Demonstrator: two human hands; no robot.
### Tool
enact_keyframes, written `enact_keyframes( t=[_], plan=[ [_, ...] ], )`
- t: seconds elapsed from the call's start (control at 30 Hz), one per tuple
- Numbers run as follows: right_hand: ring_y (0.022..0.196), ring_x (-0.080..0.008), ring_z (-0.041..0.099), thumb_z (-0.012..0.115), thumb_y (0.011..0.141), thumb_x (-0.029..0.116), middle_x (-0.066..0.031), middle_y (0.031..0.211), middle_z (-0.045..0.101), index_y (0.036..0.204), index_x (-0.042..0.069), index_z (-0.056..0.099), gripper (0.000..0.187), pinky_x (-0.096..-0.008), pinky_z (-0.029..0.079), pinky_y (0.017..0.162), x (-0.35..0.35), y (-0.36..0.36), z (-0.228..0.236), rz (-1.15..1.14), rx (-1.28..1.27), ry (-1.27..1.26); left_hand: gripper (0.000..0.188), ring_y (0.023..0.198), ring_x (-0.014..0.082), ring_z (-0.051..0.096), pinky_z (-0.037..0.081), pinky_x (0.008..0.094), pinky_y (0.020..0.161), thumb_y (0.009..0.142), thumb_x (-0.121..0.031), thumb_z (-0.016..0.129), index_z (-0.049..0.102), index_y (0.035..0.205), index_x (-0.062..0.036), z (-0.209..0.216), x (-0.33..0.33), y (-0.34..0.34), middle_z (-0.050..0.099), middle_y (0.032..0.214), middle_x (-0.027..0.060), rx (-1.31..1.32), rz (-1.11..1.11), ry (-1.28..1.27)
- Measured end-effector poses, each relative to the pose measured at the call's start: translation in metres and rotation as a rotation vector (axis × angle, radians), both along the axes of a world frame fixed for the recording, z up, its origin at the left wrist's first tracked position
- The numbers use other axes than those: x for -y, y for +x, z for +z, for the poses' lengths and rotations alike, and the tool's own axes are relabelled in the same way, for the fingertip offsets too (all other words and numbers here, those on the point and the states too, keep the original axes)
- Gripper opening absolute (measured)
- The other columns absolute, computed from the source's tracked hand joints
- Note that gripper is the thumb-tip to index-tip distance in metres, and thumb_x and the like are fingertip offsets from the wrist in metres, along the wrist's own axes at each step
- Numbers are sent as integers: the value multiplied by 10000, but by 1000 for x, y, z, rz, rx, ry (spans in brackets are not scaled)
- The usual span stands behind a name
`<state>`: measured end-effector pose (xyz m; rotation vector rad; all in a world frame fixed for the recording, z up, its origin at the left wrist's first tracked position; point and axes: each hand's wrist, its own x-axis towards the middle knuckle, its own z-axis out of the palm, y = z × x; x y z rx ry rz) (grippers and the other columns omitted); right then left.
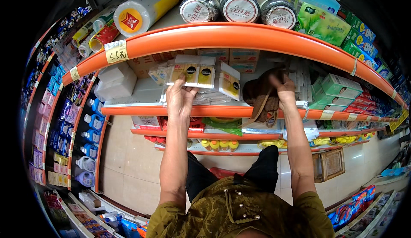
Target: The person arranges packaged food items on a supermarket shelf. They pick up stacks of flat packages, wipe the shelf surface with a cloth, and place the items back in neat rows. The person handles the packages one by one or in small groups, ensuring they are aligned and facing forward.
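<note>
My left hand [180,97] reaches onto the middle shelf, its fingers closed on the near edge of some flat white-and-yellow packets [192,73] with black round marks. Another yellow packet [229,82] leans at an angle just to their right, over a pile of clear-wrapped flat packs [210,97]. My right hand [286,89] grips a bunched brown cloth [262,93], which droops over the orange shelf edge [222,111]. Part of the right fingers is blurred against the dark cloth.
Above, an orange shelf rail [239,35] crosses in front of large wrapped rolls [238,9]. Green boxes [338,88] stand right of the cloth, white blocks [115,82] at the left. Lower shelves hold yellow bottles [219,144]. A bamboo stool [333,164] sits on the floor at right.
</note>
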<state>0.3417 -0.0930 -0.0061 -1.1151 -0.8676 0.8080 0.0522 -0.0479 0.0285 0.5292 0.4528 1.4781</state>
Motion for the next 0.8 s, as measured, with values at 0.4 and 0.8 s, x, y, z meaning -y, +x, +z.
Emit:
enact_keyframes(
  t=[0.4,0.8],
  plan=[
    [965,-385,460,567,752,142,-208,1010,504,1193,58,421,473,-492,327,858,15,-63,18,-49,1149,-168,214,1020,332,482,438,504,856,850,-51,381,429,1023,67,-20,-9,-22,478,1052,202,37,21,-39],
    [927,-269,575,519,793,118,-193,983,593,1119,-17,495,354,-330,437,799,-3,-77,8,223,773,-83,205,819,299,560,535,418,700,798,-64,504,395,926,52,-11,1,-43,471,848,120,-308,138,-37]
  ],
)
